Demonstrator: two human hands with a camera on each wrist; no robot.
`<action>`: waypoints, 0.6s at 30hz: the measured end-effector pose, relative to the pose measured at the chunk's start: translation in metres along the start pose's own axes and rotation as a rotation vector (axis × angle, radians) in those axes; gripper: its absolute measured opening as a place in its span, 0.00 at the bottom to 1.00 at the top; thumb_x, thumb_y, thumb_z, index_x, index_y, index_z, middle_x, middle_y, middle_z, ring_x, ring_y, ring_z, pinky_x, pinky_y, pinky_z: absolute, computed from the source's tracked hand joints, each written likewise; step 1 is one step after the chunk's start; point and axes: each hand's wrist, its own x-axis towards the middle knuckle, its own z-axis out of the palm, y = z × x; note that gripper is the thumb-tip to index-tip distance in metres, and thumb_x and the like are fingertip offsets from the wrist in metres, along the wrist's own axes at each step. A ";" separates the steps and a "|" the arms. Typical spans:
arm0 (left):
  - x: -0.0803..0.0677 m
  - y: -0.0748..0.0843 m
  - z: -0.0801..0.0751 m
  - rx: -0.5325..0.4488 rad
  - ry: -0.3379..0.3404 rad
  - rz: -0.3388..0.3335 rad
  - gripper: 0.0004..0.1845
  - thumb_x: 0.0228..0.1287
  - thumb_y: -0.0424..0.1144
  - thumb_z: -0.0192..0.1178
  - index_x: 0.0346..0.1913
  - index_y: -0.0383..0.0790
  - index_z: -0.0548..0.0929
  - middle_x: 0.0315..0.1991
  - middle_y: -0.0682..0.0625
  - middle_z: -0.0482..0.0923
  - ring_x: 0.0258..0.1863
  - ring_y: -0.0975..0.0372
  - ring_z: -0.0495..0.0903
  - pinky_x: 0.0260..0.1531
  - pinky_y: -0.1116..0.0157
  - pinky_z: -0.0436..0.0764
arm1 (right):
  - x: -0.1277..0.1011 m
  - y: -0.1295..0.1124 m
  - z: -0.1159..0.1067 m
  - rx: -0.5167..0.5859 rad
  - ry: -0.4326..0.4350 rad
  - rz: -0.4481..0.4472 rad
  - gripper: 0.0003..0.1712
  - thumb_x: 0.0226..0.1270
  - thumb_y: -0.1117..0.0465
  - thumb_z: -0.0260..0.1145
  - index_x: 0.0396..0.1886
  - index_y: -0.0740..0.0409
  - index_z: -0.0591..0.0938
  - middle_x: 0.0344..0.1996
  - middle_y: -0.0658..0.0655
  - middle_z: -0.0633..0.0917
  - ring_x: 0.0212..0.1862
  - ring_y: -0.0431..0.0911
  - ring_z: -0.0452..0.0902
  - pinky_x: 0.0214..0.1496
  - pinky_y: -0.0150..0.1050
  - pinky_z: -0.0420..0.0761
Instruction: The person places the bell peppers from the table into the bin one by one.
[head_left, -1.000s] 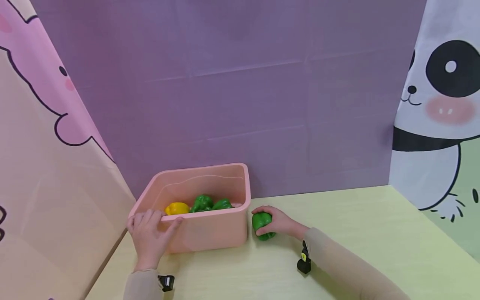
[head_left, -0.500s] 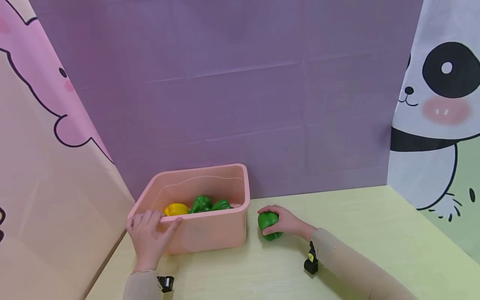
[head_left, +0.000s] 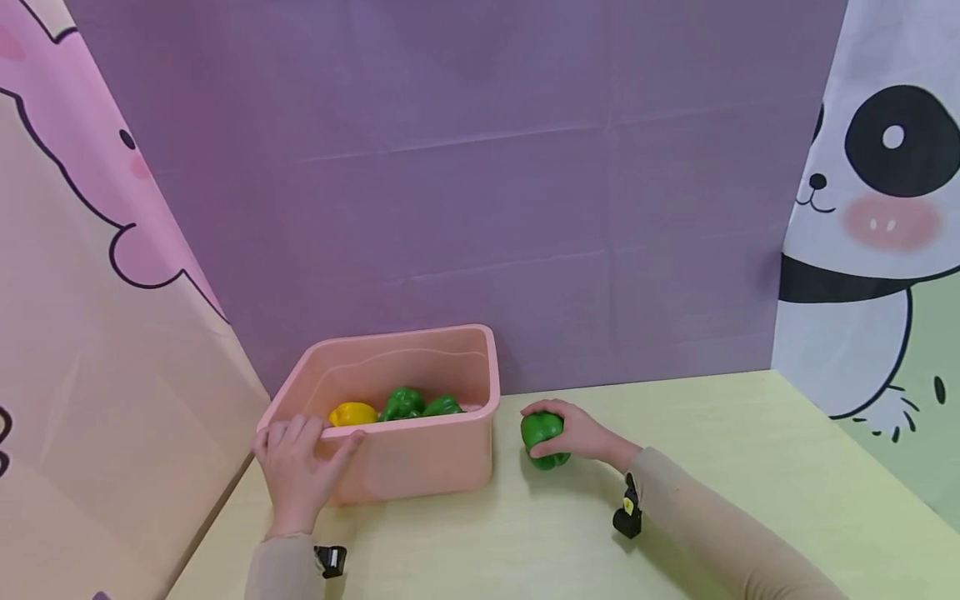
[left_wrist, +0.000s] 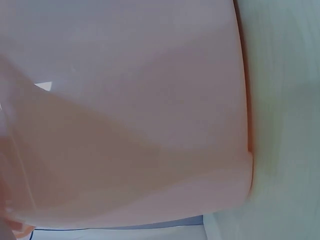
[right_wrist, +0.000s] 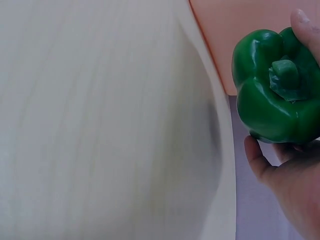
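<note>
My left hand (head_left: 300, 475) grips the near left rim of a pink plastic bin (head_left: 420, 458), fingers over the edge and thumb along the front. Inside the bin lie a yellow bell pepper (head_left: 353, 414) and two green bell peppers, one in the middle (head_left: 403, 403) and one farther right (head_left: 443, 406). To the right of the bin, my right hand (head_left: 581, 433) holds another green bell pepper (right_wrist: 275, 90) between thumb and fingers. That pepper's stem shows in the right wrist view. The left wrist view is filled mostly by the bin's wall (left_wrist: 150, 125).
The pale wooden table (head_left: 720, 458) stretches to the right and in front of the bin. A purple backdrop (head_left: 540, 208) stands right behind it. Printed side panels, one with a panda (head_left: 892, 225), flank the table. A small black camera sits on each wrist.
My right hand has carried the green bell pepper a little to the right, away from the bin, and slightly up in view. The left hand stays on the bin's rim.
</note>
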 end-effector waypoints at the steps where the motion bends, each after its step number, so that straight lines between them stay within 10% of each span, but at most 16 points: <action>1: 0.001 0.000 -0.001 -0.001 -0.004 0.001 0.36 0.57 0.74 0.51 0.30 0.39 0.74 0.27 0.46 0.71 0.36 0.46 0.66 0.52 0.41 0.53 | 0.000 0.000 -0.001 0.003 0.001 -0.001 0.36 0.49 0.56 0.79 0.59 0.54 0.77 0.50 0.56 0.77 0.48 0.52 0.72 0.44 0.45 0.76; 18: 0.007 0.003 -0.013 0.056 -0.123 -0.001 0.25 0.53 0.61 0.66 0.32 0.40 0.79 0.30 0.45 0.77 0.38 0.48 0.68 0.50 0.43 0.55 | -0.003 0.005 -0.014 0.024 0.042 0.012 0.35 0.49 0.58 0.78 0.59 0.54 0.77 0.50 0.56 0.77 0.47 0.52 0.72 0.44 0.45 0.76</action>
